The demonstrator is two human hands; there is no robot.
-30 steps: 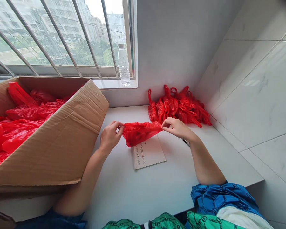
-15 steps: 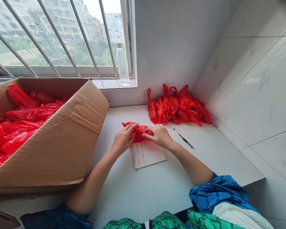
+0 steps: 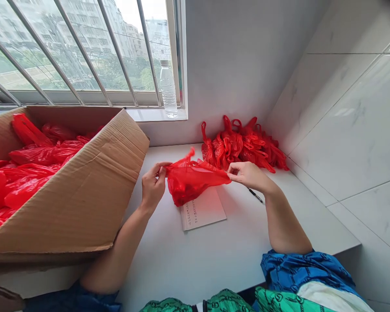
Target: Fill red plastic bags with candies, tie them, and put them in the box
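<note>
hands have drawn apart since the bunched grip a moment ago. the left hand [image 3: 153, 187] and right hand [image 3: 249, 177] each pinch one end of a red plastic bag [image 3: 190, 183], held stretched just above a printed paper sheet [image 3: 204, 213].

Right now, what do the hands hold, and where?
A red plastic bag, pinched at opposite ends by the left hand and the right hand.

Left hand [image 3: 153, 186] and right hand [image 3: 248, 177] stretch a red plastic bag [image 3: 190, 184].

Cardboard box [image 3: 68, 195] left of the printed sheet [image 3: 204, 214], plastic bags [image 3: 243, 147] behind it.
</note>
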